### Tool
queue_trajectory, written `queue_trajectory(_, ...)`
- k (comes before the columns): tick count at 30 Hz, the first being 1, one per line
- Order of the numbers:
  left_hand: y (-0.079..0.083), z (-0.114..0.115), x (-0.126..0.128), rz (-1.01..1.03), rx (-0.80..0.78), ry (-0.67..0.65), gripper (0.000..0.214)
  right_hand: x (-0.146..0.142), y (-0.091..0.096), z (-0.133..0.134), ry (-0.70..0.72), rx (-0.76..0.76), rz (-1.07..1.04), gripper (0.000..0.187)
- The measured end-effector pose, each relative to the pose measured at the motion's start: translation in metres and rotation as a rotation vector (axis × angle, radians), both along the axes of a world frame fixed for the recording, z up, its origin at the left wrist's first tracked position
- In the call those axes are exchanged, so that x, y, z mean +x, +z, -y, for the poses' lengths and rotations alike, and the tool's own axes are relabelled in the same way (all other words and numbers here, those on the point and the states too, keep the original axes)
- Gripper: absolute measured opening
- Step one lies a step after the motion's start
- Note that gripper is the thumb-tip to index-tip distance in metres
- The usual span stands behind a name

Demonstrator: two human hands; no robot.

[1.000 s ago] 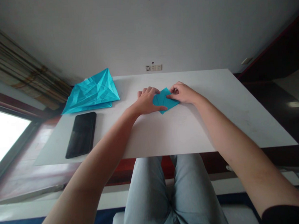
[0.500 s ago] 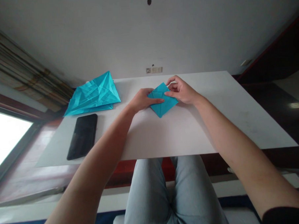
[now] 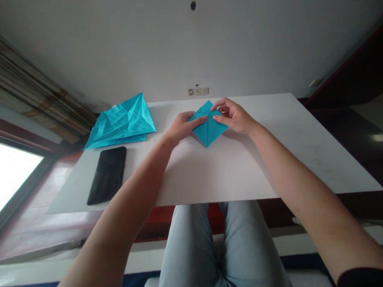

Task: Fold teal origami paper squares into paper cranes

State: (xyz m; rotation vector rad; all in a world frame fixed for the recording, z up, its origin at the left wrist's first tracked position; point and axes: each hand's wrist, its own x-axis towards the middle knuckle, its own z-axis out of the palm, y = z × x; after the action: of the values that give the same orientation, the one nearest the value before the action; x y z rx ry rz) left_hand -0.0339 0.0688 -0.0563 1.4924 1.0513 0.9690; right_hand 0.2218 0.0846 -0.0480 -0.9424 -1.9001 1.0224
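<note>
A diamond-shaped piece of folded blue paper [image 3: 208, 133] is held between both hands just above the white table, one corner pointing toward me. My left hand [image 3: 182, 126] grips its left corner, thumb laid over the top face and the other fingers behind or under it. From the right side, my right hand [image 3: 234, 116] pinches the paper with the thumb on its face and the index finger near the upper right edge. Creases run across the paper and down its middle. The fingertips beneath it are hidden.
At the table's back left lies a larger creased blue paper stack [image 3: 123, 121]. A black phone [image 3: 107, 176] rests near the left front. The white table [image 3: 306, 155] reaches the wall, where sockets [image 3: 198, 92] sit. A curtain [image 3: 33, 91] and window are at left.
The paper has tilted and shifted slightly away from me, its middle crease now showing more plainly. My right index finger has come down onto its upper right edge.
</note>
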Motion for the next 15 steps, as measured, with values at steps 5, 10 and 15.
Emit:
queue_trajectory(5,-0.013,-0.008,-0.002,-0.115,0.165,0.107,0.053,0.000,-0.005,-0.005,0.062,-0.003,-0.026,0.033)
queue_trajectory(10,-0.018,-0.012,-0.001,-0.287,0.580,0.281,0.039,-0.002,-0.004,-0.003,0.018,-0.022,-0.055,0.034)
queue_trajectory(15,-0.004,0.002,0.004,-0.278,0.664,0.083,0.035,-0.003,0.000,-0.004,-0.052,-0.058,-0.106,0.043)
